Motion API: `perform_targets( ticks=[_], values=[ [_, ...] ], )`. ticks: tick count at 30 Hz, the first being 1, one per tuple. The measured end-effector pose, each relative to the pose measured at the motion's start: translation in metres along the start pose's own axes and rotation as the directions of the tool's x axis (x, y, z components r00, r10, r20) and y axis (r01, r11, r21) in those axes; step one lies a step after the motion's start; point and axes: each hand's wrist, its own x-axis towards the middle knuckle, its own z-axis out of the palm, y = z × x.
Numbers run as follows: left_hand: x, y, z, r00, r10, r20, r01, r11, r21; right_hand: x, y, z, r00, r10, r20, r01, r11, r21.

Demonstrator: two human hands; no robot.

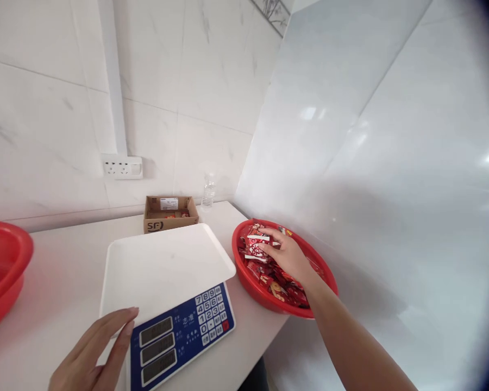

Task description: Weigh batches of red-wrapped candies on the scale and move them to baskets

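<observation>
My right hand [287,252] reaches into the red plastic basin [264,297] on the right. Its thumb and fingers are closed on a small red-and-white snack packet [257,248] at the top of the pile. Many small red wrapped packets [279,285] fill the basin around it. At the front left corner of the digital scale [191,331], my left hand [101,347] has its fingers stretched out with a gap to the thumb, and nothing shows between them. The white weighing plate [167,266] is bare. The scale's three displays are too dim to read.
Behind the scale stands an open cardboard box [171,222] with a few red packets inside. A clear plastic bottle [208,191] is near the wall corner. Another red basin [8,255] is at the left edge. A wall socket [122,167] sits above the white table [61,260].
</observation>
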Motion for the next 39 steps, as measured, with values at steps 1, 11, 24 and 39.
perform_targets(
  ticks=[1, 11, 24, 39],
  values=[
    [0.001, 0.002, -0.001, 0.999, 0.044, 0.014, -0.044, 0.999, 0.018, 0.003, -0.008, 0.013, 0.999, -0.021, 0.024, 0.019, 0.994, 0.106],
    [0.011, 0.003, -0.007, 0.988, 0.145, -0.043, -0.140, 0.984, 0.110, 0.007, -0.073, 0.161, 0.927, -0.250, 0.279, 0.161, 0.938, 0.306],
    [0.011, -0.002, -0.006, 0.991, 0.106, -0.077, -0.098, 0.990, 0.103, -0.003, -0.066, 0.140, 0.949, -0.311, -0.039, 0.314, 0.941, 0.123],
    [0.011, -0.001, -0.006, 0.994, 0.090, -0.057, -0.084, 0.990, 0.109, -0.028, -0.073, 0.152, 0.763, -0.437, 0.476, 0.517, 0.855, -0.044]
  ],
)
